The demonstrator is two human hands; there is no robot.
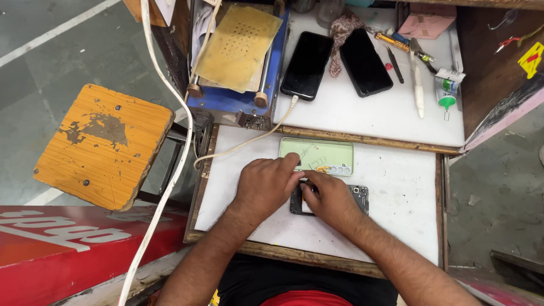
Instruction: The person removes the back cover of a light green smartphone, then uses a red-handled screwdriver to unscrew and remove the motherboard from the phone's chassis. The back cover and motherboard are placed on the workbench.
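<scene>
An opened dark phone body [358,196] lies on the white pull-out board [396,192], mostly covered by both hands. My left hand [265,184] rests on its left end with fingers bent. My right hand [328,198] presses down on its middle, fingertips meeting the left hand's. Whether a small tool or part sits between the fingers is hidden. Just behind the hands lies a pale green phone back cover [317,156], inner side up, with camera holes at its right end.
On the upper white shelf [368,113] lie two black phones [307,65] [365,62], a patterned cloth, tweezers, screwdrivers and a glue tube [446,90]. A blue heating plate with a yellow pad [238,48] stands at left. A worn wooden stool [105,144] and white cables are beside it.
</scene>
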